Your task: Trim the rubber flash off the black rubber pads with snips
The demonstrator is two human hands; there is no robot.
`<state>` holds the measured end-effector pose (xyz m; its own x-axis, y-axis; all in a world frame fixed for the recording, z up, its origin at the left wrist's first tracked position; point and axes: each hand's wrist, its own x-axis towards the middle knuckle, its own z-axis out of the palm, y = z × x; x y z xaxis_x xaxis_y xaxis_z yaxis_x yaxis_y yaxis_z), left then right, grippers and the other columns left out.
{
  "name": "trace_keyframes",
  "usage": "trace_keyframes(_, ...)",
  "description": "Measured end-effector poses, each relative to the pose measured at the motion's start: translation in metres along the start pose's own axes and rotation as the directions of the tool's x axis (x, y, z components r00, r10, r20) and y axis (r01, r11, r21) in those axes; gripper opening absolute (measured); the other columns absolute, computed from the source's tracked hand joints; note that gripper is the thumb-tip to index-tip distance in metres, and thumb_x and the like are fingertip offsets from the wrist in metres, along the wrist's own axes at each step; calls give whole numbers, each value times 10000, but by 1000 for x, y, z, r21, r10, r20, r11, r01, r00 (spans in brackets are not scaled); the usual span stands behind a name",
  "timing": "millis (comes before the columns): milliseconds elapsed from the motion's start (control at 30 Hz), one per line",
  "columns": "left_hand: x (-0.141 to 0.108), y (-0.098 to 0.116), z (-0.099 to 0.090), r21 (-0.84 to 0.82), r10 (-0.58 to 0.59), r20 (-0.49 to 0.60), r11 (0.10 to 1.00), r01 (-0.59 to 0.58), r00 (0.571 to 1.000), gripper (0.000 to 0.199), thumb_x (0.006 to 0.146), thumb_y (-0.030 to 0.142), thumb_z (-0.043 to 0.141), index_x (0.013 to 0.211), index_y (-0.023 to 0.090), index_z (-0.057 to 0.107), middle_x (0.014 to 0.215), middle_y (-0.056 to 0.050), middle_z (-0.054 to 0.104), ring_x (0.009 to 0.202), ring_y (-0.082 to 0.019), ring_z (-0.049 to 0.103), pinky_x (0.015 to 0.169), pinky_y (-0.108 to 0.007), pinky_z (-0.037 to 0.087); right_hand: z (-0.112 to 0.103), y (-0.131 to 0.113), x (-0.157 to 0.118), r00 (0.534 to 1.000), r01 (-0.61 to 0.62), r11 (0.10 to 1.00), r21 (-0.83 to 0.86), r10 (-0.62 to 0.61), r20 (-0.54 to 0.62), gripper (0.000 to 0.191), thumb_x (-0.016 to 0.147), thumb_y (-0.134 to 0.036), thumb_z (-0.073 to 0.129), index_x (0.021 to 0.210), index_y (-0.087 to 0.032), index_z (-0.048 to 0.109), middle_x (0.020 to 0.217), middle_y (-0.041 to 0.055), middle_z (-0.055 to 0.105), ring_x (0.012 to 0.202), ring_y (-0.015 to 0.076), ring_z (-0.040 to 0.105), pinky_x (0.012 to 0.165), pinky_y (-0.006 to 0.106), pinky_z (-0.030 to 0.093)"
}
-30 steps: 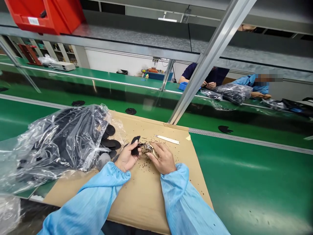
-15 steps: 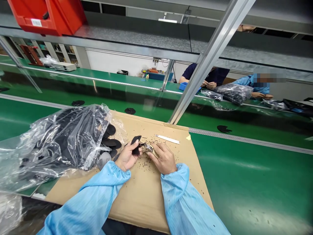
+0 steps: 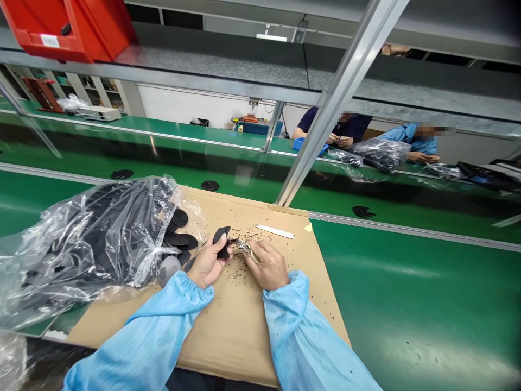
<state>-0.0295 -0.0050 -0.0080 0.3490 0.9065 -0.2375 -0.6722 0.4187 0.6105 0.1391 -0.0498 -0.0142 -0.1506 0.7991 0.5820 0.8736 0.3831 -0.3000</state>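
My left hand (image 3: 208, 264) pinches a flat, rounded black pad (image 3: 222, 243) between thumb and fingers, holding it up on edge. Wrapped in my right hand (image 3: 267, 265) is a small shiny metal clipper (image 3: 245, 247), its tip pointing left at the edge of the pad. The exact contact between tip and pad is too small to make out. Beneath both hands, tiny black scraps (image 3: 240, 275) lie scattered on a cardboard sheet (image 3: 228, 331). Just beyond my right hand rests a slim white strip-like tool (image 3: 273, 231).
On the left a clear plastic bag (image 3: 101, 233) bulges with black pads, several loose ones (image 3: 179, 240) spilling beside it. A metal post (image 3: 321, 114) rises behind the cardboard. A red bin (image 3: 69, 27) sits on the upper shelf. Two people (image 3: 337, 130) work across the green bench (image 3: 407, 282).
The whole view has shifted slightly, so things sit a little further left. My right fingers look closed more tightly around the clipper. The pad stays in my left hand.
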Motion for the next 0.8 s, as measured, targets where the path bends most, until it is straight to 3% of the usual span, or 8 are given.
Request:
trace_keyframes(200, 2, -3, -3, 25, 53, -18, 998, -53, 998, 302, 706, 158, 753, 939, 159, 560, 775, 3, 561, 577, -91, 556, 518, -202, 483, -1, -6, 1, 986, -168, 940, 297, 161, 46, 218, 858, -283, 592, 1052, -215, 665, 857, 35, 653, 789, 169, 610, 732, 268, 495)
trace_keyframes(333, 1, -4, -2, 88, 58, -45, 995, -54, 997, 319, 681, 79, 734, 947, 149, 572, 846, -19, 596, 591, -85, 561, 531, -199, 500, -3, -6, 1, 974, -214, 915, 342, 227, 2, 220, 854, -286, 585, 1044, -208, 662, 897, 46, 656, 833, 184, 598, 765, 293, 488)
trace_keyframes(533, -4, -3, 0, 209, 11, 55, 978, -22, 998, 475, 650, 152, 804, 1072, 163, 586, 872, -15, 606, 560, -61, 527, 457, -162, 433, -4, -9, 0, 983, -150, 888, 434, 181, -31, 246, 837, -375, 634, 1015, -206, 649, 869, 39, 631, 802, 179, 576, 745, 287, 476)
trace_keyframes(667, -3, -5, -3, 206, -29, 111, 979, 6, 993, 420, 696, 188, 782, 1075, 155, 605, 920, -55, 634, 673, -106, 588, 515, -176, 466, -2, -11, -2, 990, -101, 886, 453, 137, -46, 349, 793, -457, 680, 1021, -195, 645, 875, 46, 628, 797, 181, 578, 735, 283, 483)
trace_keyframes(800, -1, -6, -6, 151, 0, 74, 988, -11, 997, 376, 714, 166, 758, 1047, 182, 585, 935, -59, 647, 713, -143, 629, 558, -219, 516, -3, -11, -2, 986, -106, 898, 426, 151, -73, 314, 833, -440, 631, 1024, -190, 641, 885, 56, 630, 807, 183, 581, 752, 293, 489)
